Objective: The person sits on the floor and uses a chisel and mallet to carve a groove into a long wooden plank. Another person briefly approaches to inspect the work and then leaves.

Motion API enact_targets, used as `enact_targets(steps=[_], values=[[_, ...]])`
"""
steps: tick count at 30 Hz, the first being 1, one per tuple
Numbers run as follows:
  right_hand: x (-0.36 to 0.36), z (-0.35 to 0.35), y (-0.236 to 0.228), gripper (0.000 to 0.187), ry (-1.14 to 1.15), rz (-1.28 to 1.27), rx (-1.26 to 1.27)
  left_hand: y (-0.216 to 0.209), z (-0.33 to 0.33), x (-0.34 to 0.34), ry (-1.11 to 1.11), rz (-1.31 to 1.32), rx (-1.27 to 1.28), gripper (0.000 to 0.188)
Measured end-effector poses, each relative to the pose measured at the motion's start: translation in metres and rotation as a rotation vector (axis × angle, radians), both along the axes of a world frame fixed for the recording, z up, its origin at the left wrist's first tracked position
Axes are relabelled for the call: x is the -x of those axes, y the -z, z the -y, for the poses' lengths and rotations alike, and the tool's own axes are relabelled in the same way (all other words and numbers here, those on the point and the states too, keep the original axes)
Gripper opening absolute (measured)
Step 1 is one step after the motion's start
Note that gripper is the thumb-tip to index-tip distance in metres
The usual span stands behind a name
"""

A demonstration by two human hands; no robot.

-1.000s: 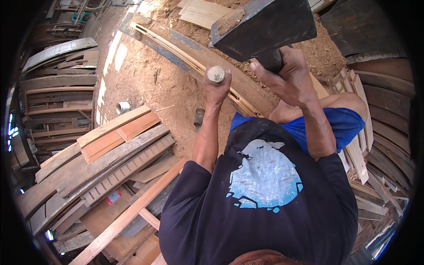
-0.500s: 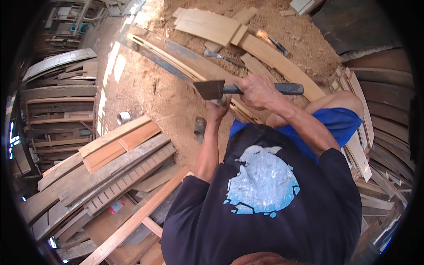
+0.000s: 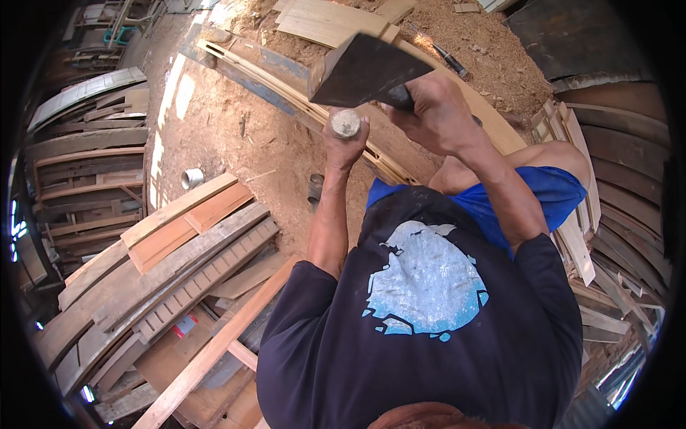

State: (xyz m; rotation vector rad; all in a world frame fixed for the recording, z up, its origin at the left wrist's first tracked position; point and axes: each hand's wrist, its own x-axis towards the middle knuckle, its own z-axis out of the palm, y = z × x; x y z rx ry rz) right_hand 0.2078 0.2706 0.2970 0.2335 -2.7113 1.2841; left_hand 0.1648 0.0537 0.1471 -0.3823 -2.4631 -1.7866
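Observation:
My right hand [image 3: 444,114] grips the dark handle of a hatchet [image 3: 368,71], whose broad dark head is raised above my left hand. Closed in a fist, my left hand [image 3: 344,149] holds a chisel [image 3: 346,124] upright; only the round, worn, pale end of its handle shows, and its blade is hidden. Beneath both hands a long narrow wooden rail [image 3: 268,84] with slots along it runs diagonally from far left toward my lap. It lies along a wider plank with grey sides. The hatchet head is apart from the chisel's end.
Pale boards [image 3: 314,21] lie on sawdust at the far side, with another chisel [image 3: 450,61] near them. A metal can [image 3: 191,178] stands at left. Stacked planks [image 3: 186,264] fill the near left, and more timber [image 3: 618,179] lines the right.
The hatchet has risen from beside the chisel's handle toward me, its head now larger in view and tilted. My left hand stays around the chisel, whose round end has come into sight.

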Motion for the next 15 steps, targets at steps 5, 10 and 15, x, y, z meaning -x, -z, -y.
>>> enact_targets(steps=[5,10,15], values=[[-0.001,0.027,0.064,0.024,-0.099,0.195,-0.341,0.035,0.018,-0.019,0.112,0.02,0.237,0.033],[-0.007,0.026,0.035,0.028,-0.137,0.225,-0.174,0.037,0.019,-0.022,0.117,0.018,-0.049,0.034],[-0.015,0.019,-0.024,0.026,-0.088,-0.042,0.074,0.039,0.027,-0.014,-0.026,0.227,-0.25,0.034]])
